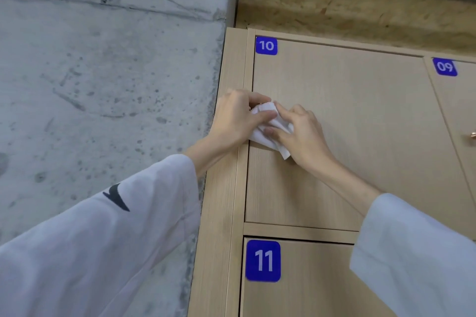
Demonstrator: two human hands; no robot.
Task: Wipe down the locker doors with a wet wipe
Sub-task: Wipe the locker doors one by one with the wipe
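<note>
White wet wipe point(268, 134) in my grip. Locker doors point(347, 110) pale beige, fine wood grain. Number labels point(266, 45) deep blue, white digits. My sleeves point(103, 239) white, black logo on the left one. Wall point(103, 59) at left mottled grey concrete; far strip point(360, 15) above tan chipboard.

A locker area: pale wood locker doors point(334, 110) bearing blue number labels point(266, 45), set against a bare concrete wall point(103, 72) at left

Door by my hands: blue tag point(266, 45) reads "10".
Door right of it: blue tag point(445, 67) reads "09".
Door below it: blue tag point(263, 261) reads "11".
</note>
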